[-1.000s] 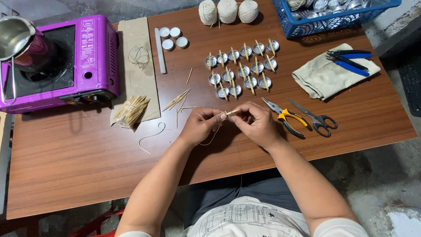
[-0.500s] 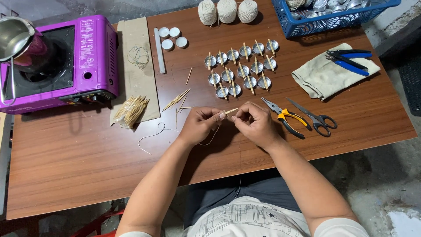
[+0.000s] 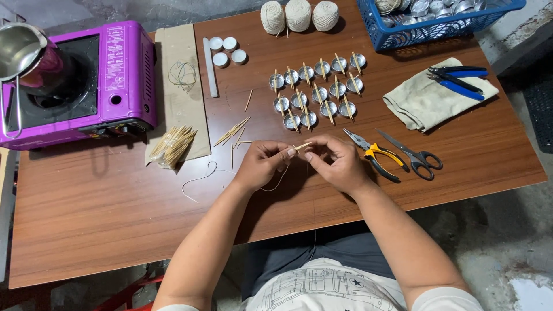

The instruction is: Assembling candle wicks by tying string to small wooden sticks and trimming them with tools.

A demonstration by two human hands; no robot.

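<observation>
My left hand [image 3: 262, 164] and my right hand [image 3: 336, 162] meet over the middle of the brown table [image 3: 115, 219]. Between their fingertips they pinch a short wooden stick [image 3: 302, 146] with a thin pale string [image 3: 275, 184] that loops down under the left hand. Just beyond the hands stand several small metal cups [image 3: 314, 92] in rows, most with a stick laid across the rim. Loose sticks [image 3: 232, 133] lie to the left of the hands.
A purple portable stove [image 3: 109, 80] with a metal pot [image 3: 20, 49] is at far left. A bundle of sticks [image 3: 173, 147] lies on cardboard. Yellow-handled pliers [image 3: 374, 154] and scissors [image 3: 415, 156] lie right of the hands. Twine balls [image 3: 298, 15], blue basket [image 3: 438, 26], cloth with blue pliers [image 3: 438, 95] sit beyond.
Both hands stay in place; only the fingers shift slightly on the stick and string.
</observation>
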